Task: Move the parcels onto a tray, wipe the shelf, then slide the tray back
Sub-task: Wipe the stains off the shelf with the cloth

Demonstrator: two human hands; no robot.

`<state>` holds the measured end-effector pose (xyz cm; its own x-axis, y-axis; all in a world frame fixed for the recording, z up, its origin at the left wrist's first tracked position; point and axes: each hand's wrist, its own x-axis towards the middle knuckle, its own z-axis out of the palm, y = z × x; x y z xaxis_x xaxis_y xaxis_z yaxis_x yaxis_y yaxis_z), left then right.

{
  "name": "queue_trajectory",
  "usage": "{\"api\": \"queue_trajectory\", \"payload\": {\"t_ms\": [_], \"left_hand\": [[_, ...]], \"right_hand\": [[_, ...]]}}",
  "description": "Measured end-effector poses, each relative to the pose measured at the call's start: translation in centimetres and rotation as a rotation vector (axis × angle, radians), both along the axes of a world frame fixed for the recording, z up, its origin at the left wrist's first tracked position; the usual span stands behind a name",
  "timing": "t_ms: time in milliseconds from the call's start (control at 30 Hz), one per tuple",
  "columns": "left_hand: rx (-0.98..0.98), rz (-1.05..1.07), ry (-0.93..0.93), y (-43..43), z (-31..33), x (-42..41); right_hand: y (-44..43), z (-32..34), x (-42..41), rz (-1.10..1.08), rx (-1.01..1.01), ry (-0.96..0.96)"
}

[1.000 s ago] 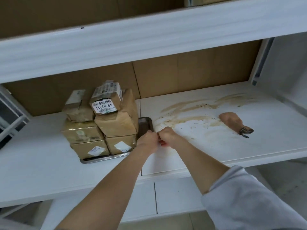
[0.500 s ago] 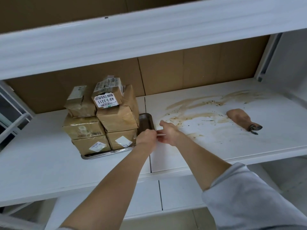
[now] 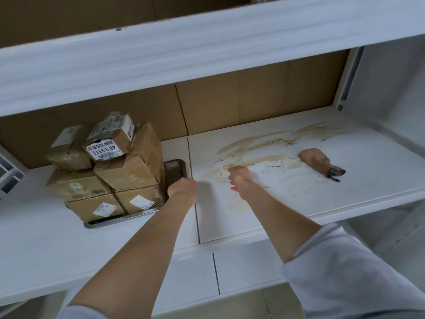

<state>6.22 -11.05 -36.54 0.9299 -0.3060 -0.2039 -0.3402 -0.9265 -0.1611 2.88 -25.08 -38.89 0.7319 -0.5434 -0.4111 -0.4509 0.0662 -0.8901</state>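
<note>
Several brown cardboard parcels (image 3: 108,171) are stacked on a metal tray (image 3: 119,221) on the left half of the white shelf (image 3: 345,199). My left hand (image 3: 181,187) grips the tray's right rim, fingers curled over it. Apart from it to the right, my right hand (image 3: 239,178) hovers over the shelf with loosely bent fingers, holding nothing I can see. Brown smeared stains (image 3: 253,143) spread across the shelf's right half. A crumpled brown cloth (image 3: 315,160) lies on the stains, further right than my right hand.
The upper shelf board (image 3: 207,42) overhangs close above. A cardboard back wall (image 3: 253,100) closes the rear, and a white upright (image 3: 345,72) stands at the right end. A seam (image 3: 193,180) splits the shelf panels beside the tray. A rack edge (image 3: 9,176) shows far left.
My hands were together at the tray's right corner. The right hand has moved off to the right over the stains, while the left stays at the tray rim.
</note>
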Motion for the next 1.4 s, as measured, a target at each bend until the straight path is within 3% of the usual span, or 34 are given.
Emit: {"api": "queue_trajectory", "payload": {"t_ms": [233,400,533,833,933,1033,1067,1167,1267,1400], "left_hand": [[-0.086,-0.258,-0.119,-8.4,1.7,-2.2],[-0.228,-0.316,-0.072,-16.1,1.3,-5.3],[-0.356,-0.445,-0.01,-21.3,0.4,-8.1],[-0.338,-0.543,0.024,-29.8,-1.7,-8.8],[-0.315,-0.577,0.162,-31.6,-3.1,-7.3],[-0.616,-0.488,0.357,-35.9,-8.0,-3.5],[-0.635,-0.529,0.402,-37.3,-8.8,-2.9],[-0.472,-0.644,0.362,-38.5,-6.1,-3.9],[-0.37,-0.593,0.369,-39.3,-3.5,-5.4],[-0.336,-0.573,0.217,-41.4,-4.3,-3.8]], "right_hand": [[-6.0,2.0,-4.8,-0.07,-0.26,0.032],[-12.2,2.9,-10.2,-0.112,-0.364,0.081],[-16.9,2.6,-13.9,-0.097,-0.603,0.151],[-23.4,0.5,-14.4,0.042,-0.808,0.306],[-23.6,-0.5,-13.1,0.179,-0.833,0.313],[-25.0,-1.5,-11.9,0.248,-0.844,0.373],[-25.7,-1.6,-11.7,0.235,-0.855,0.388],[-28.8,-1.9,-11.1,0.154,-0.932,0.441],[-32.5,-1.7,-11.6,0.045,-0.973,0.547],[-37.3,-1.9,-13.2,-0.062,-0.959,0.678]]}}
